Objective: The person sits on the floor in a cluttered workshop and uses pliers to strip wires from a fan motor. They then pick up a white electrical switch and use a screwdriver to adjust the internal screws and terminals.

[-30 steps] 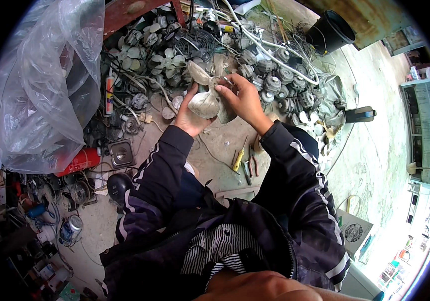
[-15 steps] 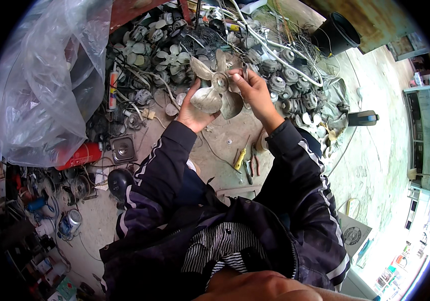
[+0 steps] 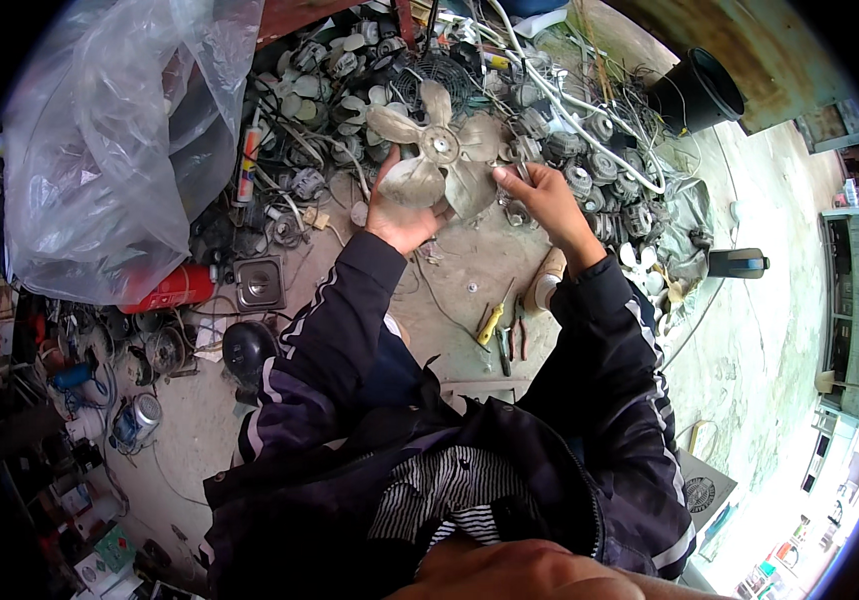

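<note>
A dusty metal fan blade (image 3: 440,145) with several broad petals faces up in front of me. My left hand (image 3: 401,218) grips it from the left and underneath, its fingers mostly hidden behind the petals. At the right edge, my right hand (image 3: 541,203) pinches a petal between thumb and fingers. Beneath lies a heap of small electric motors (image 3: 579,180) and more fan blades. On the floor nearer to me are a yellow-handled screwdriver (image 3: 490,324), a dark-handled tool (image 3: 504,350) and red-handled pliers (image 3: 519,338).
Clear plastic sheeting (image 3: 109,150) hangs at the left over a red cylinder (image 3: 174,288). Beside it are a square metal pan (image 3: 260,284) and a sealant tube (image 3: 248,165). A black bucket (image 3: 697,92) lies tilted at the far right. White tubing (image 3: 569,112) crosses the heap.
The fan blade has turned from tilted to facing me more squarely. My right hand has moved from near its hub to the right-hand petal, and the whole view has shifted slightly.
</note>
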`<state>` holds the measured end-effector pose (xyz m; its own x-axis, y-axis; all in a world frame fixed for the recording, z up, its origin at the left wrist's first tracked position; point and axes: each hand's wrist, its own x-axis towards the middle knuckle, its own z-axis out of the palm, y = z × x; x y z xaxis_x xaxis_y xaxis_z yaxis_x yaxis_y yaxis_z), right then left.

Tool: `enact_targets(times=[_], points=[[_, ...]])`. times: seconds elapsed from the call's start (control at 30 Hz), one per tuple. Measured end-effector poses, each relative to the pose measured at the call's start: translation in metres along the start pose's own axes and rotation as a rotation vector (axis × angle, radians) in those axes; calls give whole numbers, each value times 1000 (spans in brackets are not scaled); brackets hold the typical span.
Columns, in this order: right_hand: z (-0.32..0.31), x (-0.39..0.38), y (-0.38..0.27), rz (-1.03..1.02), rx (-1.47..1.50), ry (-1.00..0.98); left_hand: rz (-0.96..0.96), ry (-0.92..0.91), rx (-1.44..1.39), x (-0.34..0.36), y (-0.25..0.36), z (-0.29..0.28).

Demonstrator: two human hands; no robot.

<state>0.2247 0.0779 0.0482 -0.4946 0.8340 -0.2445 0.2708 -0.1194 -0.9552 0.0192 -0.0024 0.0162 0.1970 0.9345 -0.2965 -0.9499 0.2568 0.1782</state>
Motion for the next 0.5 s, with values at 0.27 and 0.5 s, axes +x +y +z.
enact_targets(times=[0.27,0.5], points=[[-9,8,18,243,386,-126,25,85,133,5,5,-11],[-73,-18,-13,53,310,161,-47,261,-5,11,7,-21]])
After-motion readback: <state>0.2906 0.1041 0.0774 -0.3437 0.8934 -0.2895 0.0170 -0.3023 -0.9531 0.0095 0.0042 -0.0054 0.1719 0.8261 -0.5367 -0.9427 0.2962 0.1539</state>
